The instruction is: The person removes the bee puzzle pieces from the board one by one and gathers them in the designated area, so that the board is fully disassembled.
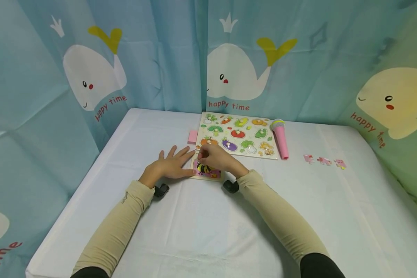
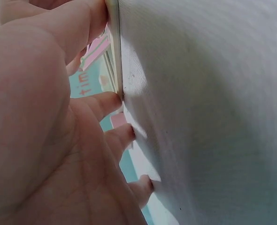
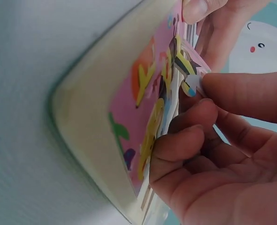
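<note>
A small jigsaw puzzle in a cream frame (image 1: 208, 178) lies on the table, its pink picture showing a yellow-and-black striped figure. Between thumb and forefinger, my right hand (image 1: 215, 157) pinches a puzzle piece (image 3: 188, 65) with yellow and black stripes, tilted up from the picture. Other curled fingers of that hand are close to the puzzle's surface. My left hand (image 1: 172, 165) is spread at the puzzle's left side, its thumb on the frame and picture edge. In the left wrist view, its fingertips (image 2: 126, 132) reach the tabletop and the frame's edge.
Behind the puzzle lies a vegetable peg board (image 1: 250, 133), with a pink toy microphone (image 1: 281, 142) along its right side. A pink block (image 1: 192, 137) is at its left. Three loose puzzle pieces (image 1: 324, 161) lie farther right. Whale-printed curtains (image 1: 180, 58) surround the table.
</note>
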Demonstrator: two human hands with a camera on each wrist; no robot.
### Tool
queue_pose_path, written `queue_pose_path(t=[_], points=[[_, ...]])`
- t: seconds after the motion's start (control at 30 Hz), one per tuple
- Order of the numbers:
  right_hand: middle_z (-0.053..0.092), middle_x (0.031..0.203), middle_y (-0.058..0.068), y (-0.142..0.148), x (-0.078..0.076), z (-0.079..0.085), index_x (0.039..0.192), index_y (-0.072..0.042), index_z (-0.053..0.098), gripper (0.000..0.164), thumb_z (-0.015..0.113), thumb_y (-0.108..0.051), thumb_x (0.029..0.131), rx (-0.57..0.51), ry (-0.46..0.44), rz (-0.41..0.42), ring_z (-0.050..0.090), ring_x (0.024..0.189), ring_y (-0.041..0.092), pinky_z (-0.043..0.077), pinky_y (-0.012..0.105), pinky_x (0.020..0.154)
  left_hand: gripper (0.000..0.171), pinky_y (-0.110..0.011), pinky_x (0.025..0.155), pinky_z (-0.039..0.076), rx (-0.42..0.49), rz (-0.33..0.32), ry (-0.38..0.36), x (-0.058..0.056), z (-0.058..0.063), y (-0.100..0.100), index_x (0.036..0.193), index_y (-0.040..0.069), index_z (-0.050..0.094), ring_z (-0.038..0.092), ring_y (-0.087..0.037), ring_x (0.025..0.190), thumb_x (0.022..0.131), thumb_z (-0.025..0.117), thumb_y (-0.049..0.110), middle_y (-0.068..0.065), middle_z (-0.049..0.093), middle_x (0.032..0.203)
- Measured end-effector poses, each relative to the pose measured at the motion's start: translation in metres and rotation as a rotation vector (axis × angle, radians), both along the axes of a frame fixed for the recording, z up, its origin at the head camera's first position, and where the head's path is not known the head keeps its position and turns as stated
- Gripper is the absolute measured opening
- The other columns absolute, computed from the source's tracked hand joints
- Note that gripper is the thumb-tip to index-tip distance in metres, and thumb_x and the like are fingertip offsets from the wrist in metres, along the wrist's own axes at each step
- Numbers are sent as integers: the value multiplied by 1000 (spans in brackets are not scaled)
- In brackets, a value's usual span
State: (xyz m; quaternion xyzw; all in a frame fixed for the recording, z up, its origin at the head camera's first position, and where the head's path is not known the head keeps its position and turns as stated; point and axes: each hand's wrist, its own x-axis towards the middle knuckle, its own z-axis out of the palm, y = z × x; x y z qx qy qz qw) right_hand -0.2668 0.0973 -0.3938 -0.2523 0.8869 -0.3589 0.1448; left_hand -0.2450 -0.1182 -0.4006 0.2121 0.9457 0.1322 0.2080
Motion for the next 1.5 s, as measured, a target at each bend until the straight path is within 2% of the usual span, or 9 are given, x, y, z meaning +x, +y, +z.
queue_pose_path(t=[0.17, 0.37, 0.5, 0.8, 1.03, 1.5], points=[[67, 94, 8, 2, -1, 1, 99, 0, 67, 3, 67, -1, 102, -31, -15, 30, 60, 81, 18, 50, 30, 72, 86, -77, 120, -5, 2, 0, 3, 0, -2, 0, 174, 22, 17, -8, -45, 162, 106, 53, 61, -4, 4, 181], [69, 95, 8, 5, 0, 1, 103, 3, 69, 4, 66, -1, 103, -44, 19, 68, 61, 83, 18, 51, 29, 72, 87, -76, 119, -7, 13, 8, -3, -3, -5, -2, 174, 23, 16, -10, -45, 162, 106, 53, 61, -3, 2, 181], [69, 94, 8, 6, 1, 0, 102, 2, 69, 4, 67, -1, 102, -66, 35, 49, 62, 82, 18, 51, 30, 73, 88, -76, 119, -8, 22, 9, 0, -4, -10, -3, 175, 24, 16, -10, -44, 162, 105, 51, 64, -2, 2, 181], [67, 98, 8, 20, 7, 6, 101, 0, 68, 4, 67, -2, 104, -126, 37, 9, 61, 87, 20, 53, 31, 78, 88, -77, 120, -2, -25, -25, -2, 1, 0, 2, 174, 21, 15, -7, -46, 162, 106, 49, 65, -6, 2, 181], [70, 98, 8, 36, 9, 14, 101, -3, 69, 5, 65, -1, 104, -150, 47, -23, 62, 86, 21, 52, 33, 75, 99, -77, 120, -3, -33, -13, 4, 2, -1, 0, 175, 22, 13, -9, -46, 162, 100, 57, 70, -6, 0, 180], [69, 100, 12, 72, 11, 15, 104, 1, 69, 5, 65, -2, 105, -193, 25, -91, 62, 90, 22, 52, 34, 80, 100, -76, 120, -3, -28, -11, 9, 4, 0, 0, 175, 21, 14, -9, -46, 162, 99, 59, 68, -7, 1, 180]])
